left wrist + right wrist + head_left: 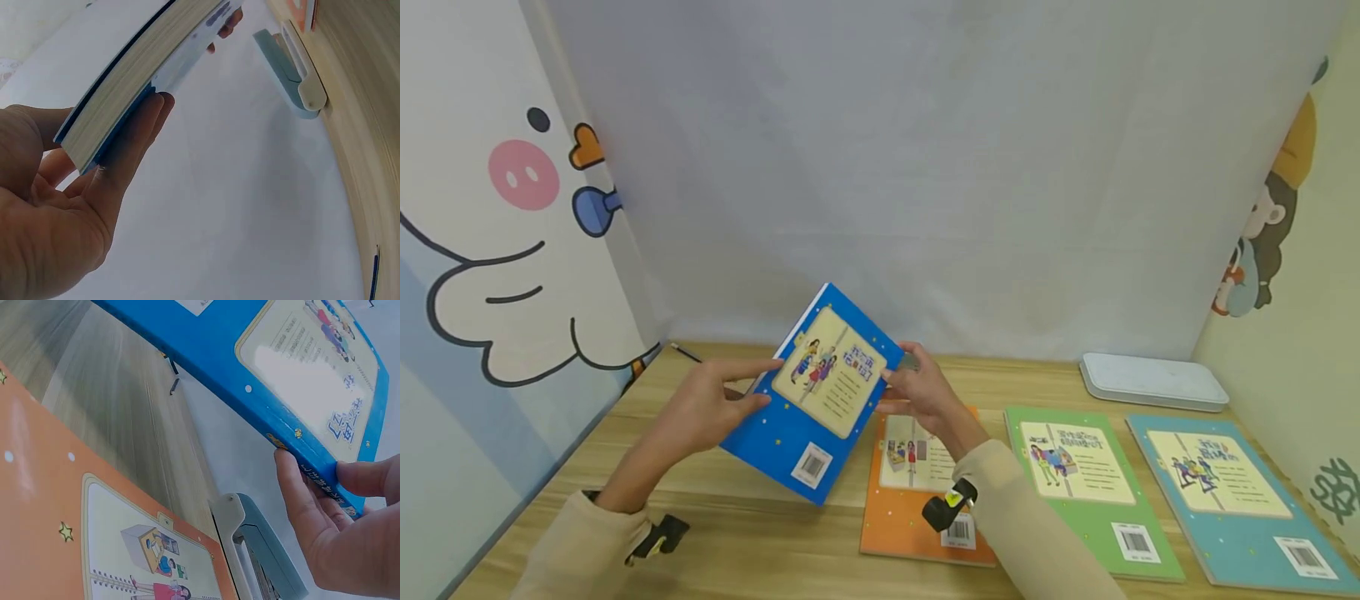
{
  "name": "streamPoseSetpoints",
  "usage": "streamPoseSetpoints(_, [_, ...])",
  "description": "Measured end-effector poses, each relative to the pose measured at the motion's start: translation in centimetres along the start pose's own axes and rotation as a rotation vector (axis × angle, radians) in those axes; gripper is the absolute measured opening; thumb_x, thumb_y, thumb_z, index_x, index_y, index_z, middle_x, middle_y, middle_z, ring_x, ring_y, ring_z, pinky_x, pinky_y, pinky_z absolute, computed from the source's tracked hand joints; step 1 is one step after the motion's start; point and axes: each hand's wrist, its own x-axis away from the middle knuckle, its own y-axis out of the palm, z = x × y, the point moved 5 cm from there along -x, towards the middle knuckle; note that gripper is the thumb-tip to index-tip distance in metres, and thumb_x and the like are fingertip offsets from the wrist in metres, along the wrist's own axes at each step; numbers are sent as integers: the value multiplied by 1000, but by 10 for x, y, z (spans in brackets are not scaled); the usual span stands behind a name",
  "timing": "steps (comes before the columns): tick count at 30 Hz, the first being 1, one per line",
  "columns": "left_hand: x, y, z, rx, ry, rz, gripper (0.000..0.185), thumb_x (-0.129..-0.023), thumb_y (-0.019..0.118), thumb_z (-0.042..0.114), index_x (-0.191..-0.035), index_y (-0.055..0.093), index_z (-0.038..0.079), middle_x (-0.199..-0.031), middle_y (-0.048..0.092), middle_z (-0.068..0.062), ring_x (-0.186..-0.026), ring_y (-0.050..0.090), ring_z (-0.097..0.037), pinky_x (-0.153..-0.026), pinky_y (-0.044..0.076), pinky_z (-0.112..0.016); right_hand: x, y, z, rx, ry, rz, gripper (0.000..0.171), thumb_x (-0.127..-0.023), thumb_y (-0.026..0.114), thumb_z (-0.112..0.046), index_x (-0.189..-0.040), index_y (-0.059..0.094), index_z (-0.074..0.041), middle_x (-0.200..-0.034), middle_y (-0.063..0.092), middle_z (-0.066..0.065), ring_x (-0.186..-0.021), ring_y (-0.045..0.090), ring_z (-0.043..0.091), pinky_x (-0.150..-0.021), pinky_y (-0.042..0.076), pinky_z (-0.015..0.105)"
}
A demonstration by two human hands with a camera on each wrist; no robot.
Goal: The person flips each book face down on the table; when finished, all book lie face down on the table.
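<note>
A blue book (pixel 823 392) is held tilted above the wooden table, its back cover with a cream panel and barcode facing up. My left hand (pixel 703 408) pinches its left, page-edge side; in the left wrist view the thumb and fingers (pixel 128 147) lie on opposite covers. On the other side, my right hand (pixel 925 387) grips the spine near the upper corner, the thumb (pixel 365 478) on the back cover. Below the right hand, an orange book (pixel 898 521) lies on the table, partly hidden by that hand and its sleeve.
Right of the orange book lie a green book (pixel 1078 517) and a teal book (pixel 1240 537), back covers up. A white case (pixel 1153 382) sits at the back right. A stapler (pixel 256 550) stands behind the orange book. A pencil (pixel 685 352) lies at the back left.
</note>
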Motion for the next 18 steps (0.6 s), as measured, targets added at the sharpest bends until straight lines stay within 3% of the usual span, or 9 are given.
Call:
streamPoseSetpoints(8, [1, 7, -10, 79, -39, 38, 45, -96, 62, 0, -141, 55, 0, -140, 52, -34, -97, 72, -45, -66, 63, -40, 2, -1, -4, 50, -2, -40, 62, -97, 56, 5, -150, 38, -23, -108, 67, 13, -81, 71, 21, -89, 58, 53])
streamPoseSetpoints(15, [-1, 11, -26, 170, -136, 42, 50, -98, 61, 6, -147, 49, 4, -149, 45, -31, -105, 69, -46, -73, 63, -42, 4, 1, -9, 82, -38, -130, 93, -91, 58, 15, -161, 12, -24, -135, 51, 25, -89, 70, 22, -93, 55, 56])
streamPoseSetpoints(18, [-1, 11, -33, 202, -157, 40, 50, -99, 61, 7, -147, 48, 4, -150, 44, -31, -106, 69, -45, -75, 63, -43, 4, 0, -10, 106, -51, -141, 96, -90, 59, 16, -162, 10, -25, -137, 50, 26, -88, 70, 21, -92, 56, 55])
